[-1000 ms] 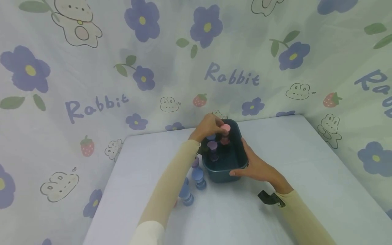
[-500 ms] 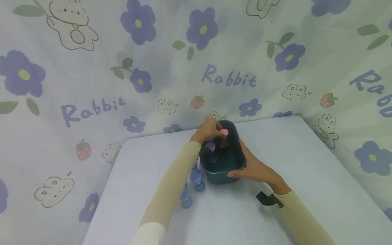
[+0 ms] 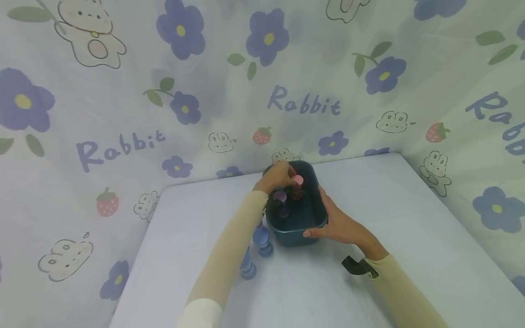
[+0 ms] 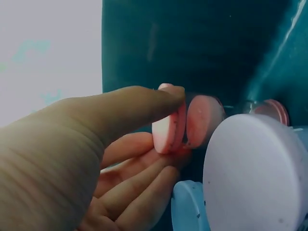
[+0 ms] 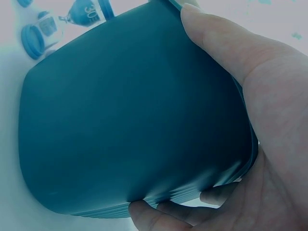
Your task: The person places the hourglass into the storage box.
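My left hand (image 3: 278,175) reaches into a dark teal plastic bin (image 3: 296,238) and pinches a pink-capped sand timer (image 3: 298,181) by its upper cap. Seen from the left wrist, the thumb and fingers sit on either side of that pink cap (image 4: 166,127). A purple sand timer (image 3: 280,197) stands in the bin close by, and a blue one (image 4: 186,207) shows partly behind it. At the bin's near right corner, my right hand (image 3: 342,225) grips the wall, thumb at the rim and fingers along the side (image 5: 130,110).
On the white table (image 3: 393,218), left of the bin, stand blue sand timers (image 3: 262,241), partly covered by the left forearm. Another blue timer (image 3: 247,266) is nearer. A patterned cloth wall (image 3: 229,91) rises right behind the bin.
My left hand has lowered the pink sand timer deeper into the bin. My right hand keeps its grip on the bin. The head view has shifted slightly.
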`<state>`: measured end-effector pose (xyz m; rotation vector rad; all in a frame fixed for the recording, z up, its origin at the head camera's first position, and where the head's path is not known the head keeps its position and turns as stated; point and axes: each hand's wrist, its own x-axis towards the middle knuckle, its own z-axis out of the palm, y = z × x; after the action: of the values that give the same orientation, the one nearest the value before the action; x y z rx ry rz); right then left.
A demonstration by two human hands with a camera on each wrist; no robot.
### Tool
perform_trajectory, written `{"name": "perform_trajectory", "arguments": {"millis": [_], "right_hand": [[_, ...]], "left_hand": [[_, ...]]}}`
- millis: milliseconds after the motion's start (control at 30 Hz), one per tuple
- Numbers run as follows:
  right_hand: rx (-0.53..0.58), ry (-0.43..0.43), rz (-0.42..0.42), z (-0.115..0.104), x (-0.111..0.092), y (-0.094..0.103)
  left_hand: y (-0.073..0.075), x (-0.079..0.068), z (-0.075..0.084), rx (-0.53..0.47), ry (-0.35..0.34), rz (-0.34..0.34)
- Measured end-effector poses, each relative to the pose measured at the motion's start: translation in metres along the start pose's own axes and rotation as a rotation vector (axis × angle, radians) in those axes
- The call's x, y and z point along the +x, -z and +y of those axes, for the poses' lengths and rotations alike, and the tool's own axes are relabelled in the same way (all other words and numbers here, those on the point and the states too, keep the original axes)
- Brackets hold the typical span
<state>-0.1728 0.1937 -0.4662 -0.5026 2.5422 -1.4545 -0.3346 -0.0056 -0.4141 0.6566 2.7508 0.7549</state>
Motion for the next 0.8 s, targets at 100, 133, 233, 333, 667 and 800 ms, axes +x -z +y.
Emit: {"name": "perform_trajectory", "arguments": {"millis": [100, 133, 233, 333, 667, 800], "right_hand": [[-0.006, -0.001, 0.003, 0.0002, 0.0004, 0.0], [-0.008, -0.003, 0.004, 0.0001, 0.0005, 0.0], [-0.015, -0.006, 0.007, -0.0005, 0.0006, 0.0004], [-0.015, -0.009, 0.007, -0.0015, 0.0004, 0.0005], [-0.01, 0.0, 0.007, 0.0005, -0.0005, 0.0], [0.0, 0.006, 0.004, 0.0023, 0.0002, -0.0004]], "left_hand": [[0.0, -0.0003, -0.0006, -0.003, 0.005, 0.0], [0.0001, -0.0002, -0.0007, -0.003, 0.004, 0.001], [0.0009, -0.0005, -0.0006, 0.005, 0.007, 0.004], [0.0021, -0.0013, 0.0001, 0.014, 0.015, 0.006], [0.0032, -0.0043, -0.0028, -0.034, 0.043, -0.017], [0.0045, -0.0042, -0.0028, -0.047, 0.04, -0.02]]}}
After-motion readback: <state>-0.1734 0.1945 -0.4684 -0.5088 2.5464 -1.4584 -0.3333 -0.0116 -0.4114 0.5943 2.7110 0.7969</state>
